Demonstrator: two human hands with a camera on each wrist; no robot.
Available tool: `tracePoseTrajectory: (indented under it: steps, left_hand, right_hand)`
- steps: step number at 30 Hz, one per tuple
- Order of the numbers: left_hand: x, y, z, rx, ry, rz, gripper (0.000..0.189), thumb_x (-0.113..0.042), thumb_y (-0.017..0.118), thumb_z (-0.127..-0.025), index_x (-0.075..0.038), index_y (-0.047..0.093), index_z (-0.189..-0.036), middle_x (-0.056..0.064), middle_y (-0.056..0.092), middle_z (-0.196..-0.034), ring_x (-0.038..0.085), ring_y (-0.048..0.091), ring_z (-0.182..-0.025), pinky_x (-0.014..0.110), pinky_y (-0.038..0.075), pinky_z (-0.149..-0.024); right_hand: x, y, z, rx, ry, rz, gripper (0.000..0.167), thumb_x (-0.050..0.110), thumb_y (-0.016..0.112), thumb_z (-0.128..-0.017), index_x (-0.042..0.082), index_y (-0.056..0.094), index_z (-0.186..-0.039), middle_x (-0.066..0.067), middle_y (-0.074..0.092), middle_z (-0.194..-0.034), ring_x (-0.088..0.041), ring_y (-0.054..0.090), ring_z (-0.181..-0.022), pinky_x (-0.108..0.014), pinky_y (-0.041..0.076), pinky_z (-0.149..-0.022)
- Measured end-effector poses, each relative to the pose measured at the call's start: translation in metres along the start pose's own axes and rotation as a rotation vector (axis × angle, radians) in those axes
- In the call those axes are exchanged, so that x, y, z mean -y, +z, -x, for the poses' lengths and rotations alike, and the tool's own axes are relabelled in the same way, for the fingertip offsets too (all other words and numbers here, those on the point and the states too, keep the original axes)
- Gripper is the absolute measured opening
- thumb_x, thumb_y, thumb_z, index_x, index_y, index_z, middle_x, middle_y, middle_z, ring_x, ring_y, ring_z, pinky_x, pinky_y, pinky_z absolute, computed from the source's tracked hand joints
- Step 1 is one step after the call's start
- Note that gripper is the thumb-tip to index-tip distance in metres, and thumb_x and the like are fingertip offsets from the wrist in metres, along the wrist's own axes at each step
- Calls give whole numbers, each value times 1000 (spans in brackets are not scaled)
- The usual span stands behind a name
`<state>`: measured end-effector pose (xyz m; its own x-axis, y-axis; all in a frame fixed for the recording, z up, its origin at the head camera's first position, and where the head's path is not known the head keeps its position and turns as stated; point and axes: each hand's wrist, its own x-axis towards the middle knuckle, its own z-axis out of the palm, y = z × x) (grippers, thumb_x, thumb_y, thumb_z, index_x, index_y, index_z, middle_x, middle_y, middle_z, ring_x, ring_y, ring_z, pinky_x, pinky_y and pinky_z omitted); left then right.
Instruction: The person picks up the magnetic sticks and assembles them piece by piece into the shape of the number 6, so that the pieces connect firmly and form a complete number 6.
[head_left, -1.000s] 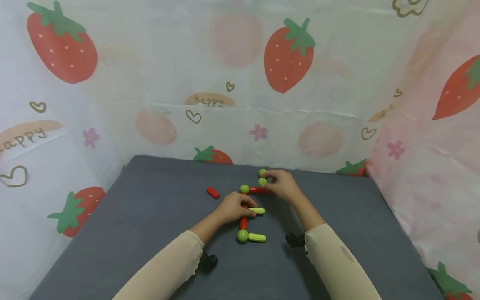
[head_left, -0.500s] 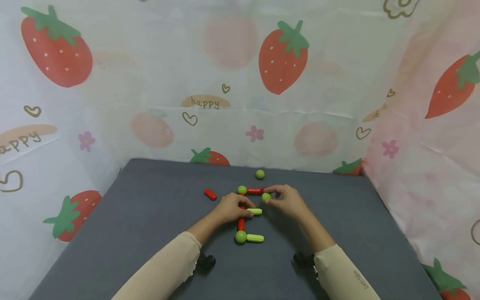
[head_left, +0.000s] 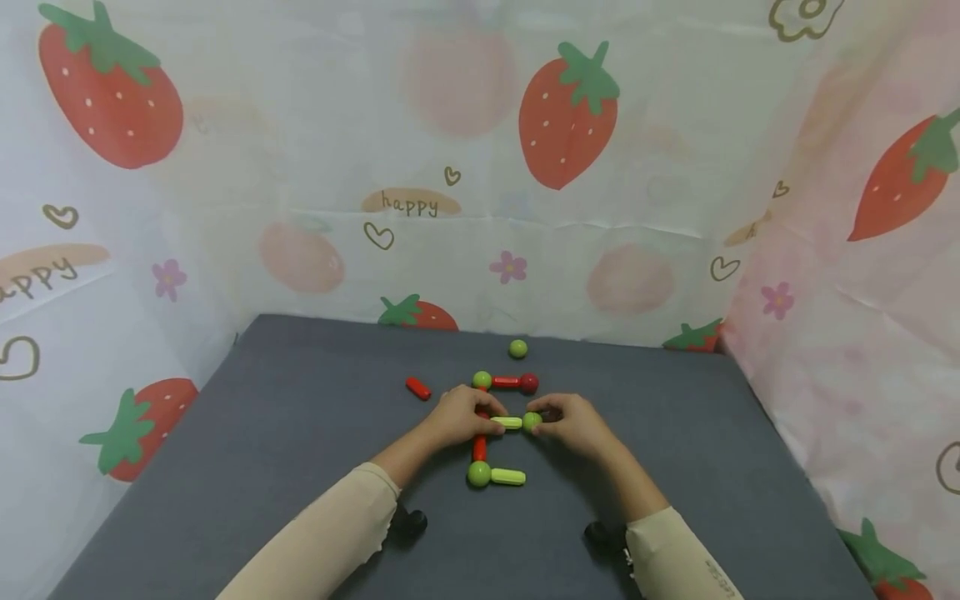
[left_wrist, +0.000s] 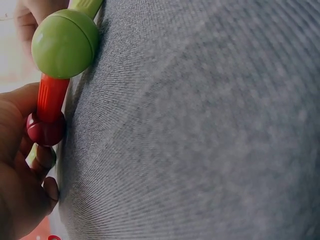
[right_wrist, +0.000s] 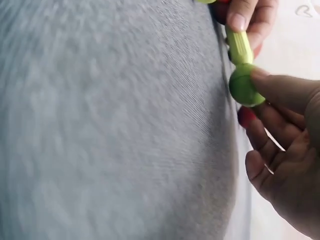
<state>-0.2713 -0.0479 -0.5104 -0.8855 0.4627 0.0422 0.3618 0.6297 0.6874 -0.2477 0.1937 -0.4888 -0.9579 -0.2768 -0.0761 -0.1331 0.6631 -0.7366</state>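
In the head view, my right hand (head_left: 573, 425) pinches a green ball (head_left: 532, 422) between thumb and fingers. The ball sits at the right end of a short yellow-green rod (right_wrist: 240, 47). My left hand (head_left: 461, 415) grips the inner end of that rod at a dark red ball (left_wrist: 46, 129), mostly hidden by the fingers. This joint belongs to a figure with a column of red rods (head_left: 480, 448). At its front corner is a green ball (head_left: 479, 474) with another yellow-green rod (head_left: 508, 477). The far corner's green ball (head_left: 482, 381) carries a red rod (head_left: 506, 382) ending in a dark red ball (head_left: 529, 383).
A loose red rod (head_left: 417, 388) lies left of the figure. Behind the figure, a loose green ball (head_left: 518, 349) rests near the back edge of the grey tabletop (head_left: 315, 367). A strawberry-print cloth (head_left: 420, 125) hangs around the back and sides.
My right hand has carried one green ball from beside the other at the back toward me, to the end of the middle yellow-green rod. The left hand keeps its grip in place.
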Motion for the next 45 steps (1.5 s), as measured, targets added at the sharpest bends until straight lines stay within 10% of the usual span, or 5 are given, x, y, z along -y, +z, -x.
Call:
tracePoseTrajectory:
  steps: [20, 31, 39, 45]
  left_hand:
    - [-1, -1, -2, -4, 40, -57, 22, -41, 75, -83, -33, 75, -104, -19, 71, -98, 7, 60, -92, 42, 34, -92]
    - [6, -46, 21, -47, 20, 74, 29, -32, 74, -87, -19, 72, -114, -10, 69, -97, 17, 52, -65, 30, 44, -58]
    - [38, -76, 30, -133, -30, 29, 33, -27, 74, -88, -16, 70, -118, -2, 69, -109, 17, 60, -80, 34, 51, -67]
    - [67, -92, 40, -195, -82, 20, 39, -27, 75, -87, -13, 67, -123, 6, 66, -119, 24, 59, -96, 51, 38, -105]
  right_hand:
    - [0, 1, 3, 35, -11, 1, 35, 21, 75, -86, 20, 69, -120, 3, 67, -119, -17, 64, -106, -34, 53, -81]
    - [1, 6, 0, 33, -4, -1, 35, 20, 76, -85, 22, 70, -118, 5, 68, -117, -16, 63, -105, -34, 52, -82]
    - [-3, 4, 2, 22, 15, -6, 34, 21, 77, -84, 26, 70, -117, 7, 67, -117, -14, 61, -104, -35, 51, -84]
    - [-5, 4, 1, 26, 8, -13, 34, 22, 76, -85, 26, 69, -118, 7, 67, -117, -14, 61, -102, -34, 50, -82]
